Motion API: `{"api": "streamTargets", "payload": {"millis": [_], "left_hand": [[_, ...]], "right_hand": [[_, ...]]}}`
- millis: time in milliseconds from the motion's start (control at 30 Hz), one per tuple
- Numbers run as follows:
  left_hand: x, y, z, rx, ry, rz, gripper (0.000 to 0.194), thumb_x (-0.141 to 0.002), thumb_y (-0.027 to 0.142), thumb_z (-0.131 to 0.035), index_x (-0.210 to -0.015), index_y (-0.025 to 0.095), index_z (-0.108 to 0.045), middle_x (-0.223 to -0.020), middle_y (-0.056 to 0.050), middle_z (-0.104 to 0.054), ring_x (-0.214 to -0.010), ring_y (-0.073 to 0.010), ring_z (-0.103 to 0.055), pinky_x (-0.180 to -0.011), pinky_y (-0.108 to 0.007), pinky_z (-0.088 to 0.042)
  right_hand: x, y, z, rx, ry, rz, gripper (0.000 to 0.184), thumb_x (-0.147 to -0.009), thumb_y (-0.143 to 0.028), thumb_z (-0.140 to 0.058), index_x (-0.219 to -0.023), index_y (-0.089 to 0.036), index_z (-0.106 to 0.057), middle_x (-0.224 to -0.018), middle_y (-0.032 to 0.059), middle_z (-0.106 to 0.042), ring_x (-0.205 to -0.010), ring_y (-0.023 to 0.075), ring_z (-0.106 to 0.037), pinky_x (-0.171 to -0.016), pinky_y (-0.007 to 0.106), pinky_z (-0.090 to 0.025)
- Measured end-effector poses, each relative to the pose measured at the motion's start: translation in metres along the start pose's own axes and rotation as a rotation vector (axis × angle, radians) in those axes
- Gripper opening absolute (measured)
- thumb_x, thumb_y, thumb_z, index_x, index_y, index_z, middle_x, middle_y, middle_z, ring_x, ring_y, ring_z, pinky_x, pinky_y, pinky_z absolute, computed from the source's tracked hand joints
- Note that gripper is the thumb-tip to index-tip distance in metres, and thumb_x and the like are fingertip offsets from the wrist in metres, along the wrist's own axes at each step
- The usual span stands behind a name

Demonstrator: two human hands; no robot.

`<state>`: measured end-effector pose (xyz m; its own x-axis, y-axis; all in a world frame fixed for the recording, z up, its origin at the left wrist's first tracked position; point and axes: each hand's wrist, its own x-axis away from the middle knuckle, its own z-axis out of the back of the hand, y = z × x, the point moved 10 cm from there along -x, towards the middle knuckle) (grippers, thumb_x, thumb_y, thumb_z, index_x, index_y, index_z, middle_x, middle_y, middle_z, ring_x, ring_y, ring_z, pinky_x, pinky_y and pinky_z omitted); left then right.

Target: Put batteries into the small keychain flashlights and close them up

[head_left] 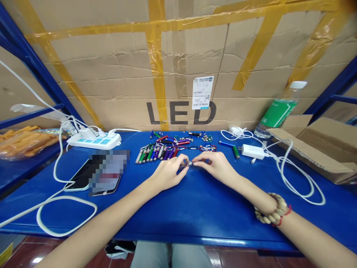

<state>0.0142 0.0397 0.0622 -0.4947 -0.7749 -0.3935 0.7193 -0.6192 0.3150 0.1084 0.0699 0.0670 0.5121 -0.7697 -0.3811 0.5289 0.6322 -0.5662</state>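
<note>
My left hand (170,172) is closed around a dark, tube-shaped keychain flashlight (182,167), mostly covered by the fingers. Its silver end (190,163) points right. At that end, the fingertips of my right hand (216,164) are pinched together; whatever small part lies between them is too small to make out. Just beyond my left hand is a row of finished-looking keychain flashlights (156,153) in silver, green, black, blue, purple and red. Behind them lie loose coloured tubes (182,142), carabiner clips (208,148) and small round metal pieces (206,137).
On the left are a white power strip (111,141), two phones (107,178) and white cables (67,197). To the right lie two tubes (236,152), a charger (253,151) with a looped cable, a green-labelled bottle (276,115) and an open cardboard box (315,156). Taped cardboard (119,74) stands behind.
</note>
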Motion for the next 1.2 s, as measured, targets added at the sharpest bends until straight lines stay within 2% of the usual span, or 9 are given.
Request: {"api": "streamTargets", "payload": {"millis": [133, 300, 600, 800, 867, 933, 1033, 1100, 1200], "left_hand": [[0.0, -0.002, -0.002, 0.013, 0.002, 0.01, 0.015, -0.088, 0.027, -0.043, -0.101, 0.021, -0.043, -0.083, 0.001, -0.063, -0.066, -0.0128, -0.06, -0.058, -0.022, -0.044], [0.002, -0.002, -0.002, 0.053, 0.003, 0.016, 0.017, -0.087, 0.027, -0.045, -0.103, 0.02, -0.044, -0.081, 0.001, -0.063, -0.065, -0.0126, -0.06, -0.059, -0.021, -0.044], [0.003, -0.001, -0.005, 0.106, 0.015, 0.046, 0.016, -0.089, 0.029, -0.042, -0.103, 0.021, -0.045, -0.077, 0.001, -0.062, -0.067, -0.0133, -0.061, -0.058, -0.021, -0.044], [0.003, -0.005, -0.004, 0.105, 0.044, 0.068, 0.015, -0.089, 0.03, -0.042, -0.1, 0.021, -0.046, -0.075, 0.001, -0.062, -0.065, -0.0127, -0.06, -0.057, -0.021, -0.043], [0.003, -0.009, -0.003, 0.097, 0.057, 0.101, 0.016, -0.088, 0.03, -0.043, -0.101, 0.021, -0.046, -0.075, 0.002, -0.063, -0.064, -0.0128, -0.061, -0.056, -0.021, -0.043], [0.002, -0.014, -0.001, 0.08, 0.081, 0.145, 0.017, -0.087, 0.03, -0.044, -0.102, 0.021, -0.046, -0.074, 0.002, -0.063, -0.063, -0.0131, -0.061, -0.056, -0.021, -0.043], [0.003, -0.019, 0.002, 0.064, 0.107, 0.185, 0.018, -0.087, 0.031, -0.046, -0.102, 0.021, -0.047, -0.075, 0.002, -0.063, -0.065, -0.0138, -0.062, -0.058, -0.022, -0.044], [0.002, -0.018, 0.002, 0.066, 0.101, 0.18, 0.02, -0.087, 0.03, -0.045, -0.105, 0.021, -0.046, -0.078, 0.001, -0.064, -0.069, -0.0146, -0.063, -0.06, -0.022, -0.046], [0.002, -0.013, 0.003, 0.082, 0.096, 0.147, 0.029, -0.089, 0.028, -0.041, -0.117, 0.022, -0.041, -0.083, 0.0, -0.066, -0.075, -0.015, -0.065, -0.064, -0.023, -0.047]], "right_hand": [[0.003, -0.008, 0.015, -0.138, 0.174, 0.004, 0.011, -0.078, -0.026, -0.061, -0.078, -0.019, -0.069, -0.081, 0.003, -0.07, -0.072, 0.0149, -0.063, -0.051, 0.022, -0.045], [0.008, -0.009, 0.026, -0.165, 0.314, 0.005, 0.012, -0.077, -0.028, -0.062, -0.077, -0.019, -0.07, -0.079, 0.0035, -0.07, -0.073, 0.0154, -0.063, -0.051, 0.022, -0.044], [0.003, -0.013, 0.013, -0.265, 0.168, 0.055, 0.017, -0.076, -0.034, -0.064, -0.072, -0.018, -0.069, -0.078, 0.0046, -0.068, -0.07, 0.0146, -0.061, -0.045, 0.021, -0.041], [0.002, -0.019, 0.004, -0.262, 0.03, 0.099, 0.017, -0.077, -0.034, -0.062, -0.076, -0.019, -0.07, -0.09, 0.0056, -0.066, -0.074, 0.014, -0.061, -0.044, 0.019, -0.042], [0.001, -0.018, 0.009, -0.209, 0.046, 0.104, 0.018, -0.079, -0.034, -0.06, -0.081, -0.019, -0.07, -0.092, 0.0058, -0.066, -0.075, 0.0142, -0.061, -0.045, 0.02, -0.042], [0.0, -0.01, 0.021, -0.109, 0.116, 0.076, 0.018, -0.08, -0.032, -0.058, -0.086, -0.019, -0.07, -0.092, 0.0057, -0.066, -0.074, 0.014, -0.061, -0.047, 0.02, -0.044], [-0.001, 0.012, 0.041, 0.186, 0.219, -0.014, 0.019, -0.082, -0.028, -0.055, -0.094, -0.022, -0.068, -0.097, 0.0049, -0.066, -0.081, 0.0164, -0.061, -0.056, 0.024, -0.046], [-0.001, 0.026, 0.045, 0.403, 0.202, -0.061, 0.019, -0.082, -0.028, -0.055, -0.095, -0.023, -0.068, -0.097, 0.0044, -0.066, -0.088, 0.0198, -0.061, -0.061, 0.026, -0.046], [-0.002, 0.043, 0.04, 0.525, 0.118, -0.104, 0.019, -0.082, -0.031, -0.055, -0.093, -0.023, -0.069, -0.095, 0.0033, -0.067, -0.09, 0.0211, -0.06, -0.059, 0.026, -0.045]]}}
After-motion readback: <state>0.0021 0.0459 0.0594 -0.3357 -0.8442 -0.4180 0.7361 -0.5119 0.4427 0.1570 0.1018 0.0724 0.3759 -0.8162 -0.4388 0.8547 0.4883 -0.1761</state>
